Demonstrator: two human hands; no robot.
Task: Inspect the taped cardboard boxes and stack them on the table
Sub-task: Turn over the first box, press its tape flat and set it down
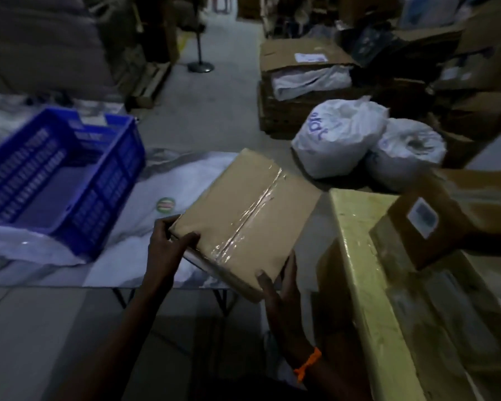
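At frame centre the left hand (168, 241) and right hand (281, 287) each grasp a near corner of the taped cardboard box (243, 215), tilting its seam upward, seemingly for inspection, left of the bench (356, 256).

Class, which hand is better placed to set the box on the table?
Probably right: the right hand holds the taped box at the edge nearest the table; the left hand grips the opposite corner.
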